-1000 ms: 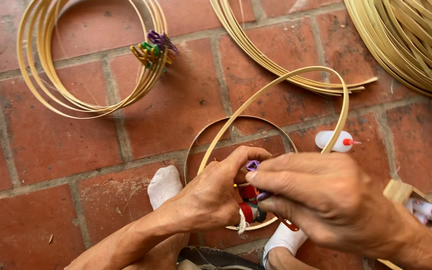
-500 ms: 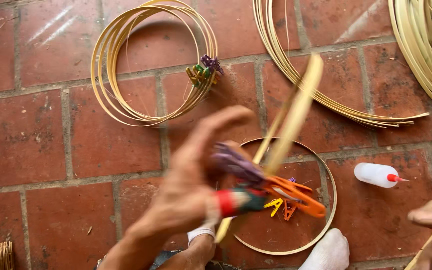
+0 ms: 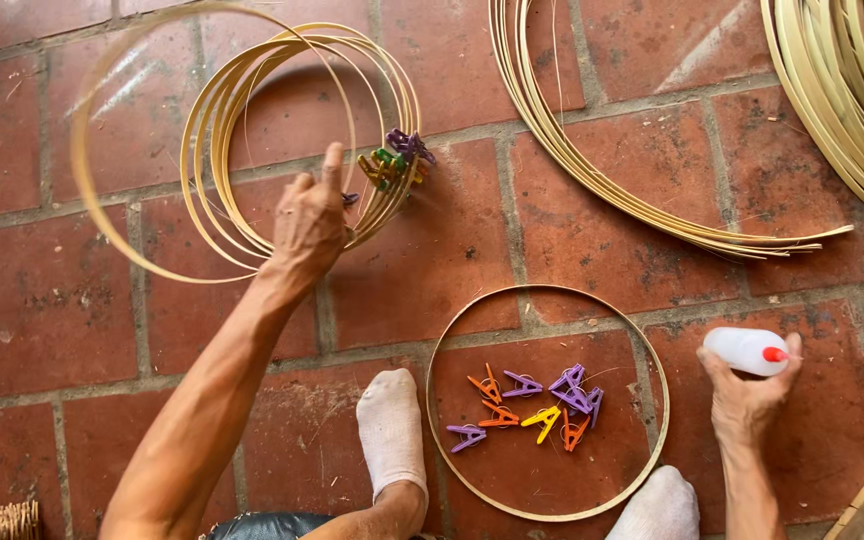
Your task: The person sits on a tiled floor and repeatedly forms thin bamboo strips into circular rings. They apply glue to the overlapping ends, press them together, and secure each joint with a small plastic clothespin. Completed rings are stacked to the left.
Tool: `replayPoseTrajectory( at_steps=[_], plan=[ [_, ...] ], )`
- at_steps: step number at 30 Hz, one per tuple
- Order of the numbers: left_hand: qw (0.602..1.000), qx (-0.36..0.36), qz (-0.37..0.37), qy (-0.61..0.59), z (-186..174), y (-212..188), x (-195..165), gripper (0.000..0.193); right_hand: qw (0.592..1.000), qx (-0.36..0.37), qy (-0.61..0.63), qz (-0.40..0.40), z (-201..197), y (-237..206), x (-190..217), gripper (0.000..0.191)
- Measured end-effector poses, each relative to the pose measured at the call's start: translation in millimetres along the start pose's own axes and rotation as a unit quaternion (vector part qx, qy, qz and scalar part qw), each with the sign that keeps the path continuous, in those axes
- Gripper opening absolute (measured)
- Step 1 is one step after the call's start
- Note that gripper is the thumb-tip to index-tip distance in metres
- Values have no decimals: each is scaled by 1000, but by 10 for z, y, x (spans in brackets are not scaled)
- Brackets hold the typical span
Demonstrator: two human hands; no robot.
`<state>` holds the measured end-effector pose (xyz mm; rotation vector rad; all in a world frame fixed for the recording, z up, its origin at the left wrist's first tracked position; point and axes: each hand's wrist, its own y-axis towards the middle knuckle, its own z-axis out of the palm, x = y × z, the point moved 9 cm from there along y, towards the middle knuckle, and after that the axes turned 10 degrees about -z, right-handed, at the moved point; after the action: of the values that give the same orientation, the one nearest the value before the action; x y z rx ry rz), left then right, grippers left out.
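A blurred bamboo hoop (image 3: 112,200) sits farthest left, overlapping the stack of hoops (image 3: 252,130) on the brick floor (image 3: 42,320). The left hand (image 3: 312,215) rests on that stack, fingers spread loosely and stretched forward; the blurred hoop's rim runs to the hand, but whether the fingers pinch it cannot be told. Just right of the hand, a cluster of coloured clips (image 3: 397,160) grips the stack's rim. Below and right of the stack lies a single hoop (image 3: 449,330) flat on the bricks, with loose clips (image 3: 532,405) scattered inside it and a white-socked foot (image 3: 392,430) on either side. Right of that single hoop, the right hand (image 3: 747,400) closes its fingers around a white glue bottle (image 3: 747,350) with a red tip. Above it, long coiled bamboo strips (image 3: 592,170) lie well right of the stack.
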<state>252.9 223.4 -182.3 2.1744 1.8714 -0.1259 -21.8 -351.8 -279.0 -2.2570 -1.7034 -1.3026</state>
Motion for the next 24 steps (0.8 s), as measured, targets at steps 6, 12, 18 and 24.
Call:
replayPoseTrajectory(
  at_steps=[6, 12, 18, 24],
  plan=[
    [995, 61, -57, -55, 430, 148, 187, 89, 990, -65, 102, 77, 29, 152, -408, 61],
    [958, 168, -186, -138, 211, 28, 493, 87, 988, -88, 44, 116, -325, 133, -436, 43],
    [967, -31, -174, -186, -491, -355, 322, 58, 891, -12, 374, 257, 632, 107, 167, 16],
    [881, 42, -241, -406, -102, -862, -207, 35, 834, -112, 368, 395, 1133, 984, 78, 24]
  ],
)
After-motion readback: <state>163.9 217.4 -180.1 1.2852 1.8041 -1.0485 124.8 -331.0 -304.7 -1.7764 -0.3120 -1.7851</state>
